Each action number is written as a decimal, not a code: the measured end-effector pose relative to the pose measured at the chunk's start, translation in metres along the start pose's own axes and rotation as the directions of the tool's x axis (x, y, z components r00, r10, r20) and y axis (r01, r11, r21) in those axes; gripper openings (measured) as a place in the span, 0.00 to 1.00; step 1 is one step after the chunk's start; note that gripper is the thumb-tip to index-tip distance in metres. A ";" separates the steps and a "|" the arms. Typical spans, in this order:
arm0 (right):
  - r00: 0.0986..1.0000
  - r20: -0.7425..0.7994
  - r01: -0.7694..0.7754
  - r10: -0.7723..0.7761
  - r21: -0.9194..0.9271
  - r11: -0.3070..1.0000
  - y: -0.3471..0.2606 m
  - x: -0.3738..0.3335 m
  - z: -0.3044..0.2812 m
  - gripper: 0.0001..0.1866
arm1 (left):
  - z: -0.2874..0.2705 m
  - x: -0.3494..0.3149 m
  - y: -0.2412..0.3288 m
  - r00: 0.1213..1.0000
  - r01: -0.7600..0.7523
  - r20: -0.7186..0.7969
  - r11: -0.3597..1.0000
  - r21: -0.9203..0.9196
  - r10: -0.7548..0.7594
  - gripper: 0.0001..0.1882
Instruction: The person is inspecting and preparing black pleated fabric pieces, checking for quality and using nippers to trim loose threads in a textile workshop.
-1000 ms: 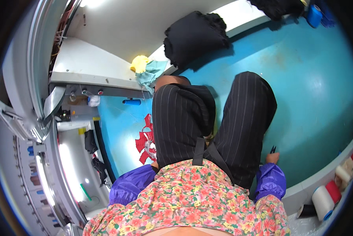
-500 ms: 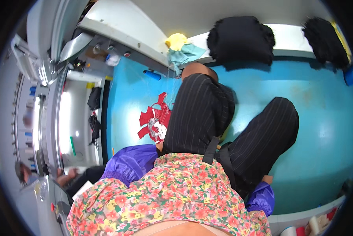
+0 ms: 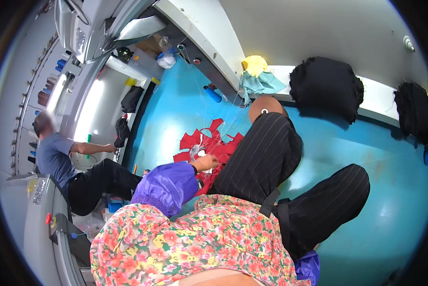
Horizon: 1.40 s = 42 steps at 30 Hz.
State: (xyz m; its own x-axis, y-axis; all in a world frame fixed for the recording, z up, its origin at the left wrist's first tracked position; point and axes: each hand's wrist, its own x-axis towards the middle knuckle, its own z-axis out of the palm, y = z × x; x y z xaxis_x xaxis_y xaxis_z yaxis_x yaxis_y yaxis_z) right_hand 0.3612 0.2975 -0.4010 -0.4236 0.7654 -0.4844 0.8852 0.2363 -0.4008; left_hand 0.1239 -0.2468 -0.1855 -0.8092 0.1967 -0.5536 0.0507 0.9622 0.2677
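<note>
The left hand [image 3: 205,163] is seen directly over the red cloth [image 3: 189,141], which is spread on the blue floor [image 3: 166,109] just beside the left leg. From that hand, cloth is found from about 9 o'clock, through 12, round to 3, where it is cut off from view by the trousers [image 3: 257,162]. No single long axis can be read in the heap; its uppermost strip is pointed toward 1 o'clock. The left hand is by far the nearer. Its fingers are loosely curled, partly opened toward 3 o'clock; whether anything is pinched, or the cloth is touched, cannot be told. The right hand is hidden, only its purple sleeve [image 3: 308,268] being shown at about 4 o'clock, so its grip cannot be told.

The cloth is bright red, flat and jagged, apparently in several overlapping pieces. A pale thread tangle [image 3: 195,152] is laid on it at about 11 o'clock from the hand, and loose strands are trailed toward 12, where a blue spool [image 3: 212,94] is seen. At 1 o'clock a yellow cloth [image 3: 254,65] is bunched above a green cloth [image 3: 264,83].
</note>
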 end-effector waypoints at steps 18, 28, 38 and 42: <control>0.962 -0.184 0.234 -0.204 0.160 0.959 -0.092 0.047 -0.072 0.14 | -0.301 0.135 -0.007 0.314 -0.220 -0.853 0.842 -0.492 -0.417 0.22; 0.935 -0.247 0.307 -0.253 0.211 0.928 -0.104 0.052 -0.108 0.14 | -0.349 0.173 -0.028 0.210 -0.324 -0.872 0.809 -0.489 -0.443 0.19; 0.908 -0.292 0.378 -0.301 0.257 0.889 -0.086 0.062 -0.156 0.14 | -0.353 0.119 -0.013 0.295 -0.500 -0.889 0.736 -0.455 -0.350 0.12; 0.902 -0.302 0.395 -0.309 0.285 0.873 -0.072 0.067 -0.173 0.15 | -0.325 0.056 0.058 0.264 -0.497 -0.948 0.868 0.023 0.176 0.09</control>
State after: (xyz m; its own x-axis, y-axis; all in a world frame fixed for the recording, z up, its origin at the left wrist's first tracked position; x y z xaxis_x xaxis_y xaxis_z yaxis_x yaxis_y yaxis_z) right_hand 0.3023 0.4351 -0.2703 -0.5973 0.7982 -0.0782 0.5512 0.3377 -0.7630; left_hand -0.1088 -0.2415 0.0557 -0.7596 0.0424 0.6489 0.4593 0.7415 0.4892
